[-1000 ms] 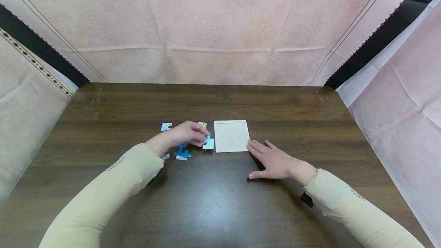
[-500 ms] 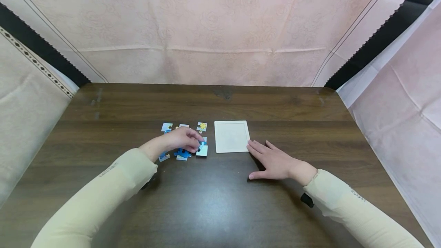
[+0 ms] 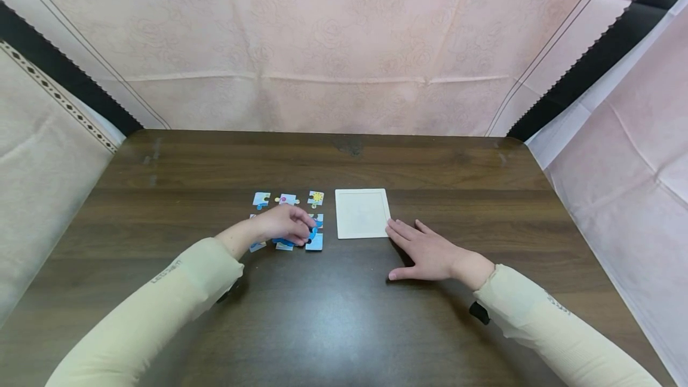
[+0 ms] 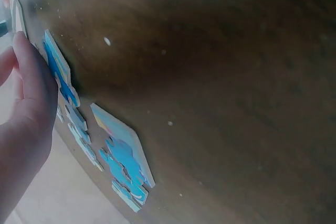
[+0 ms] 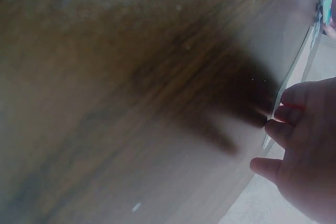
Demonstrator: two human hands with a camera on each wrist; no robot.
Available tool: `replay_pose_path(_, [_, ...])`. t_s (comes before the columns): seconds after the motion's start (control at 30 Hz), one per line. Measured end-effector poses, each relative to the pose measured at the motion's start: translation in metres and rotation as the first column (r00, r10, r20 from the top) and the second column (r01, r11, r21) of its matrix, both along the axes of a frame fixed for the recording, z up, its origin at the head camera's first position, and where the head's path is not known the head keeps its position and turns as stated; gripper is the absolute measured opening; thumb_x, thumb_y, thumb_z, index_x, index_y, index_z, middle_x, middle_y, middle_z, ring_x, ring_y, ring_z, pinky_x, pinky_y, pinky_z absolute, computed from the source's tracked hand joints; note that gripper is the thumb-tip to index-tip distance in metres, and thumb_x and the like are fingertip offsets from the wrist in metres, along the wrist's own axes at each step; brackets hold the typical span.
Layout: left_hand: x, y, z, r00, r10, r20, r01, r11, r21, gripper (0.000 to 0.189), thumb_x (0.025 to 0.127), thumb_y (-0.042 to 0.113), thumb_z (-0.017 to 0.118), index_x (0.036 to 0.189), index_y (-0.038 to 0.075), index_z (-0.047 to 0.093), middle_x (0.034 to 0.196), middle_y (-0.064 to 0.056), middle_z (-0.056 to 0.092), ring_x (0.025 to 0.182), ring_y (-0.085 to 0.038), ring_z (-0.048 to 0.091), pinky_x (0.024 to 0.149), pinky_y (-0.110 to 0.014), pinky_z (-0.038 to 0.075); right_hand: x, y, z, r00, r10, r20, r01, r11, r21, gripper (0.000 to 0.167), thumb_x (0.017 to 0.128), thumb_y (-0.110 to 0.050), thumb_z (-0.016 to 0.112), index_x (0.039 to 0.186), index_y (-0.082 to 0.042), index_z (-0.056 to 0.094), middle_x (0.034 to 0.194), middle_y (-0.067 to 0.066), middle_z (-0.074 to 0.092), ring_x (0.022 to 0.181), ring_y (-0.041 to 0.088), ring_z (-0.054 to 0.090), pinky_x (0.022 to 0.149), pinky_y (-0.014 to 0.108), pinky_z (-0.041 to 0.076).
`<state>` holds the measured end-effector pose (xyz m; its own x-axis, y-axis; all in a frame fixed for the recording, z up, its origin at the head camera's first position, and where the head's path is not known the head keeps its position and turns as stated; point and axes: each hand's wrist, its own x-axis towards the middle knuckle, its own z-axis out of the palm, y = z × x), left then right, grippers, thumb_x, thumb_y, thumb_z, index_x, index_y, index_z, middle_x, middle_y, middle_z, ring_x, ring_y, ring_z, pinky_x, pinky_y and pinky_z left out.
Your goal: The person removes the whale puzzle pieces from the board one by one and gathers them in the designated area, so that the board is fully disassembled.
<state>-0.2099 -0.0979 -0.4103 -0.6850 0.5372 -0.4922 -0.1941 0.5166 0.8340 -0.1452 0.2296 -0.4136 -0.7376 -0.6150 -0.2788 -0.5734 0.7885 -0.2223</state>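
In the head view my left hand pinches a light-blue jigsaw puzzle piece between thumb and fingers, at the right side of a group of puzzle pieces. Part of that piece is hidden behind the fingertips. A piece with a yellow sun lies just beyond the hand. Some pieces in the middle of the group are covered by the hand. My right hand lies with its fingers spread and straight, fingertips at the right edge of a white square puzzle tray. The tray shows a plain, bare inside.
Other pieces include a blue one at the back left, one with a pink mark beside it and one at the front left. The dark wooden table ends at a pink cloth behind.
My left hand has moved left and toward me with the puzzle piece, from beside the tray to the right column of pieces. The right hand and tray stay in place.
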Motion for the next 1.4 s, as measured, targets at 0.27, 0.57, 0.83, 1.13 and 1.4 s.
replay_pose_path(0.27, [0.0029,0.0020,0.0004,1.000,0.008,-0.009,-0.008,1.000,-0.029,0.027,0.091,0.005,0.056,0.115,-0.007,0.057,0.092,-0.013,0.065,0.071,-0.010,0.063,0.076,-0.030,0.058,0.0005,-0.0004,0.0013,1.000,-0.005,0.009,0.005,1.000,-0.001,0.090,0.084,-0.063,0.052,0.147,-0.005,0.025,0.156,0.012,0.020,0.143,0.027,0.021,0.115,0.056,0.016])
replay_pose_path(0.57, [0.0044,0.0048,-0.0024,0.999,0.010,-0.032,-0.011,1.000,-0.002,0.026,0.089,0.001,0.056,0.111,-0.011,0.056,0.083,-0.009,0.065,0.067,-0.009,0.061,0.071,-0.028,0.058,0.0004,-0.0001,0.0014,1.000,-0.007,0.008,0.007,1.000,0.000,0.090,0.084,-0.063,0.052,0.147,-0.005,0.025,0.156,0.012,0.020,0.143,0.026,0.021,0.115,0.055,0.015])
replay_pose_path(0.83, [0.0053,0.0046,-0.0011,1.000,0.015,-0.022,-0.015,1.000,-0.003,0.027,0.090,0.004,0.056,0.114,-0.009,0.056,0.086,-0.010,0.065,0.069,-0.010,0.062,0.071,-0.028,0.058,0.0004,-0.0001,0.0029,1.000,-0.009,0.011,0.010,1.000,-0.004,0.090,0.084,-0.063,0.052,0.147,-0.005,0.026,0.156,0.012,0.020,0.143,0.026,0.021,0.115,0.056,0.015])
replay_pose_path(1.13, [0.0015,0.0027,0.0005,0.999,0.029,-0.034,-0.030,0.999,-0.044,0.030,0.092,0.014,0.057,0.116,-0.004,0.058,0.096,-0.013,0.066,0.076,-0.013,0.062,0.073,-0.028,0.058,0.0004,-0.0009,0.0030,1.000,-0.008,0.011,0.008,1.000,-0.003,0.089,0.084,-0.062,0.052,0.147,-0.004,0.026,0.155,0.013,0.020,0.143,0.027,0.021,0.115,0.056,0.016])
replay_pose_path(1.4, [0.0007,-0.0019,0.0022,0.999,0.040,-0.023,-0.040,0.999,-0.007,0.031,0.093,0.016,0.057,0.118,-0.003,0.059,0.102,-0.014,0.066,0.080,-0.014,0.062,0.075,-0.030,0.058,0.0007,-0.0012,0.0030,1.000,-0.015,0.026,0.015,1.000,0.001,0.090,0.084,-0.063,0.052,0.147,-0.005,0.025,0.156,0.011,0.019,0.144,0.026,0.020,0.115,0.055,0.015])
